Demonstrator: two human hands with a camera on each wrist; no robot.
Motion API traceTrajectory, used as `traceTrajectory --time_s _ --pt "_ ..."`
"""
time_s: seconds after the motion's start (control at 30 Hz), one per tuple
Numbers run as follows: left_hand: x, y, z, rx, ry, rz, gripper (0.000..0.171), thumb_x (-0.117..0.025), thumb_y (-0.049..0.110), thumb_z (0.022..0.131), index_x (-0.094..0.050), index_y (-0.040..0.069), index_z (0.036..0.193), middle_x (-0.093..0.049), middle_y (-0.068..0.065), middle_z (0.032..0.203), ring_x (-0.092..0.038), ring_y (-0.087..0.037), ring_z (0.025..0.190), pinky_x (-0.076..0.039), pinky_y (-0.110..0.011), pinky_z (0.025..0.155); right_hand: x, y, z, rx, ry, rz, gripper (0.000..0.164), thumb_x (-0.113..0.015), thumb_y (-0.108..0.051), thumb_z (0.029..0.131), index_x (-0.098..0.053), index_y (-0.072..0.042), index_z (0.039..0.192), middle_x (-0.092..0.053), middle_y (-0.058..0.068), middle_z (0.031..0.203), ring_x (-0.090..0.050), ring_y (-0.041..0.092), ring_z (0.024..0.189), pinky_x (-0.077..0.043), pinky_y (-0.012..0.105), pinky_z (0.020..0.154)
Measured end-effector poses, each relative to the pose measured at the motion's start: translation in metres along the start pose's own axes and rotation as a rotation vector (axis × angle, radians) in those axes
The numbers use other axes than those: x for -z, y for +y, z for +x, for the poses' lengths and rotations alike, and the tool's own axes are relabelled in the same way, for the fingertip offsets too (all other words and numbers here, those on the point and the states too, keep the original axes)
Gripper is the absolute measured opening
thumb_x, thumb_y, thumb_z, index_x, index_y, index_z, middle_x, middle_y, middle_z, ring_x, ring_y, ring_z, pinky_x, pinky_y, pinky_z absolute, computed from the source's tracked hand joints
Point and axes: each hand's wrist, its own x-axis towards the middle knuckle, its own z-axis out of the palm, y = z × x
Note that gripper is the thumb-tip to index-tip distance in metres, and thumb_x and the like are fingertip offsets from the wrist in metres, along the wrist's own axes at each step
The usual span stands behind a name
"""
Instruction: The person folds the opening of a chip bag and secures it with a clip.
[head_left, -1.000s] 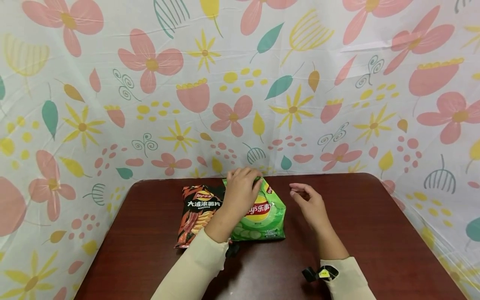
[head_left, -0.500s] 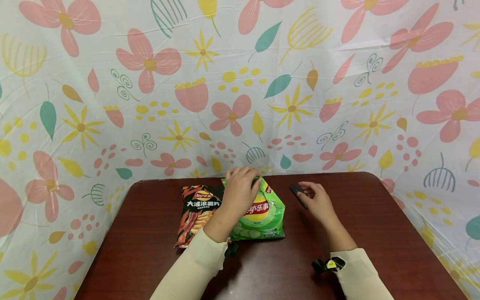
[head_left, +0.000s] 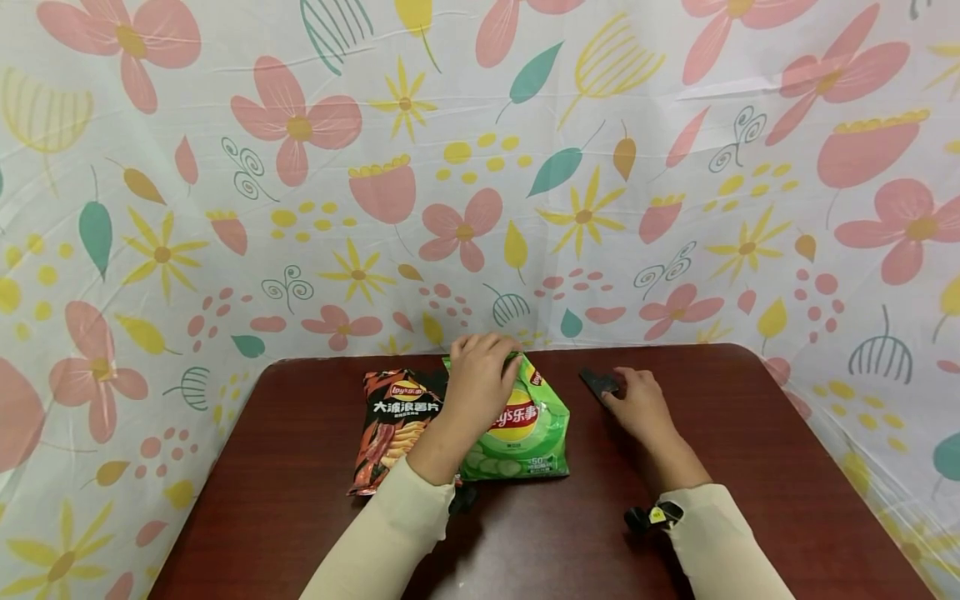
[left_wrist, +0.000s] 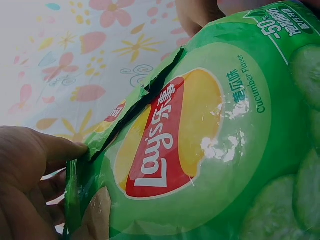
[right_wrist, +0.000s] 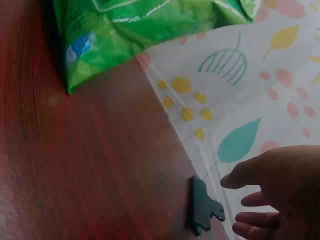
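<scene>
My left hand [head_left: 483,379] pinches the folded top of a green bag of cucumber-flavour potato chips [head_left: 517,454]. In the left wrist view the fold runs slantwise across the chip bag [left_wrist: 210,145], the left hand [left_wrist: 30,175] gripping its end. To the right of that bag, a black clip [head_left: 597,383] lies on the table. My right hand [head_left: 643,410] is just right of the clip. The right wrist view shows the fingers of the right hand [right_wrist: 280,195] loosely bent and apart from the clip [right_wrist: 201,205], holding nothing.
A black and red bag of chips [head_left: 393,442] lies left of the green one, partly behind my left arm. The dark red-brown table [head_left: 750,467] ends at the back against a flowered cloth [head_left: 480,167].
My right hand has shifted rightward and drawn away from the black clip, which has come into view. My left hand stays on the green chip bag.
</scene>
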Motion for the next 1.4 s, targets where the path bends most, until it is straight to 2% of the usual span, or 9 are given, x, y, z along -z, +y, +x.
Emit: traceTrajectory --time_s 0.2,0.5,1.03,1.4 --pt "0.0 0.0 -0.001 -0.005 0.008 -0.001 0.015 -0.064 0.027 0.101 -0.074 0.02 0.109 -0.072 0.004 0.109 -0.063 -0.021 0.107 -0.04 -0.05 0.105 -0.005 0.007 0.008 -0.033 -0.043 -0.076 0.063 -0.061 -0.026 0.099 -0.042 0.009 0.147 -0.039 0.04 0.141 -0.043 0.057 0.128 -0.042 0.066 0.103" --pt "-0.001 0.002 -0.001 -0.007 0.01 -0.012 0.013 -0.064 0.025 0.101 -0.074 0.02 0.108 -0.072 0.003 0.108 -0.063 -0.021 0.106 -0.04 -0.05 0.106 -0.009 0.016 0.02 -0.074 -0.103 -0.098 0.06 -0.056 -0.028 0.102 -0.043 0.009 0.146 -0.039 0.04 0.143 -0.043 0.058 0.128 -0.04 0.066 0.104" --pt "-0.002 0.001 -0.001 -0.009 0.009 -0.013 0.013 -0.064 0.026 0.101 -0.074 0.021 0.109 -0.071 0.004 0.108 -0.063 -0.02 0.107 -0.039 -0.049 0.106 -0.011 0.017 0.025 -0.067 -0.083 -0.124 0.047 -0.059 -0.026 0.102 -0.054 0.008 0.134 -0.047 0.036 0.133 -0.05 0.051 0.117 -0.044 0.061 0.096" --pt "-0.002 0.001 -0.001 -0.019 0.019 -0.002 0.013 -0.064 0.026 0.101 -0.074 0.022 0.108 -0.072 0.004 0.108 -0.063 -0.02 0.107 -0.039 -0.049 0.106 -0.004 0.019 0.026 -0.064 -0.037 -0.049 0.034 -0.056 -0.023 0.102 -0.06 0.004 0.122 -0.065 0.029 0.121 -0.062 0.043 0.107 -0.049 0.054 0.087"
